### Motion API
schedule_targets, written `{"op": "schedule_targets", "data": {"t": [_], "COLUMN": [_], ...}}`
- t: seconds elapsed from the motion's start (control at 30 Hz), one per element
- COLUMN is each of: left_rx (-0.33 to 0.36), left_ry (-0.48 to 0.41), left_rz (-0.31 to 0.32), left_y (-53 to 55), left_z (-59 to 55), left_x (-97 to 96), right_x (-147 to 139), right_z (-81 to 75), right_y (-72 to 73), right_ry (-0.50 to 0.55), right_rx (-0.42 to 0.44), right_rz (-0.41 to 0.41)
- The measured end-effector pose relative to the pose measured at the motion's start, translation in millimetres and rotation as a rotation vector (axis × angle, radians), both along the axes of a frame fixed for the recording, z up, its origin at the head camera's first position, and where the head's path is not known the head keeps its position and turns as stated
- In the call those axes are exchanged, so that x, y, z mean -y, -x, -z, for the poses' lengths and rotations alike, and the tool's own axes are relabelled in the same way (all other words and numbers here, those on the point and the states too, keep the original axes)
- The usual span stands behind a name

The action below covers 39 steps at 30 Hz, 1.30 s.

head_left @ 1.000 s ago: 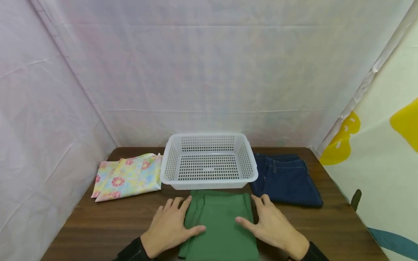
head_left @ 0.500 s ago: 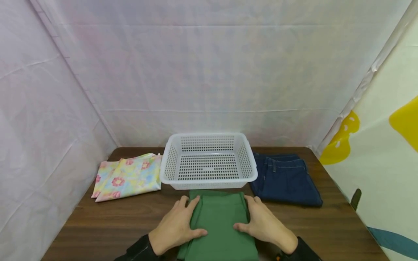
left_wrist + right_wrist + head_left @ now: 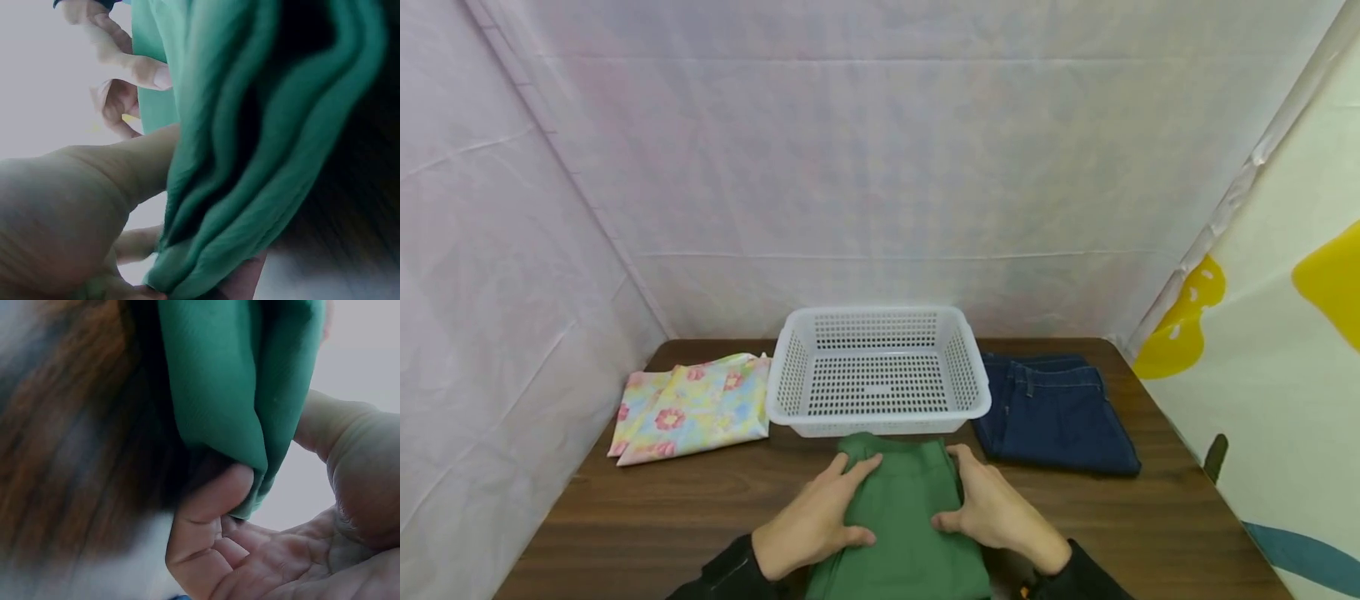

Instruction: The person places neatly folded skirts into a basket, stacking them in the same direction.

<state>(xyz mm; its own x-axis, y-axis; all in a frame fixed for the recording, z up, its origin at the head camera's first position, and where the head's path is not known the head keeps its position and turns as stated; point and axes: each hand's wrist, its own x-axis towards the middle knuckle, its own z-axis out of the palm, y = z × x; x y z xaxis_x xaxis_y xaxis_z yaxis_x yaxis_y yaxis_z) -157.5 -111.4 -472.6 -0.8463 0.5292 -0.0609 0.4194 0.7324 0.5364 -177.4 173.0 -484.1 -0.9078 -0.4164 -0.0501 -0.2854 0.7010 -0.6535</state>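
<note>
A folded green garment (image 3: pixel 904 517) lies at the front middle of the table, its far edge close to a white basket (image 3: pixel 880 427). My left hand (image 3: pixel 816 521) grips its left side, thumb on top and fingers around the edge. On the opposite side, my right hand (image 3: pixel 1002 510) holds it the same way. The left wrist view shows several layers of the garment (image 3: pixel 250 162) bunched in a wavy edge beside the thumb. Under the garment (image 3: pixel 215 381) in the right wrist view, the fingers (image 3: pixel 209 506) curl against its lower fold.
The brown table (image 3: pixel 647 517) stands against a white cloth wall (image 3: pixel 880 167). Left of the basket lies a folded floral cloth (image 3: pixel 700 408). Folded dark blue jeans (image 3: pixel 1067 417) lie to the right, touching the basket's side in the head view.
Both hands have drawn inward and taken hold of the garment's sides. Its far end has narrowed and bunched up a little. The basket, floral cloth and jeans have stayed put.
</note>
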Motion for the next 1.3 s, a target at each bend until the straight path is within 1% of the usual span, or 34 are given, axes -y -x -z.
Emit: {"op": "schedule_targets", "data": {"t": [0.13, 0.23, 0.37, 0.5, 0.6, 0.67, 0.83, 0.97, 1.1, 1.3], "left_rx": [0.032, 0.032, 0.003, -0.034, -0.054, -0.065, -0.086, -0.078, -0.066, -0.091], "left_ry": [0.001, -0.012, -0.052, -0.090, -0.126, -0.151, -0.193, -0.205, -0.216, -0.222], "left_rz": [0.051, 0.073, 0.082, 0.096, 0.113, 0.123, 0.127, 0.132, 0.137, 0.126], "left_y": [2.6, 4.3, 5.3, 4.7, 3.1, 1.6, -0.9, -2.1, -2.7, -2.2], "left_z": [-1.3, -1.2, -0.8, -0.7, -2.3, -5.1, -16.1, -27.6, -41.3, -63.9], "left_x": [-2.7, -2.8, 0.0, 3.0, 5.0, 6.7, 9.6, 11.0, 12.2, 13.6], "right_x": [0.7, -0.4, -3.1, -5.5, -7.0, -8.0, -10.8, -12.9, -15.1, -16.7], "right_z": [-0.5, -0.3, -1.3, -3.3, -4.1, -5.4, -15.8, -25.7, -38.2, -61.1], "right_y": [1.9, 2.9, 3.4, 1.8, -1.3, -4.0, -10.5, -14.0, -14.5, -13.0], "right_ry": [0.026, 0.048, 0.098, 0.131, 0.138, 0.160, 0.255, 0.314, 0.334, 0.316], "right_rx": [0.023, 0.042, 0.055, 0.041, 0.026, 0.035, 0.061, 0.063, 0.070, 0.044], "right_rz": [-0.037, -0.064, -0.087, -0.105, -0.111, -0.114, -0.134, -0.156, -0.166, -0.159]}}
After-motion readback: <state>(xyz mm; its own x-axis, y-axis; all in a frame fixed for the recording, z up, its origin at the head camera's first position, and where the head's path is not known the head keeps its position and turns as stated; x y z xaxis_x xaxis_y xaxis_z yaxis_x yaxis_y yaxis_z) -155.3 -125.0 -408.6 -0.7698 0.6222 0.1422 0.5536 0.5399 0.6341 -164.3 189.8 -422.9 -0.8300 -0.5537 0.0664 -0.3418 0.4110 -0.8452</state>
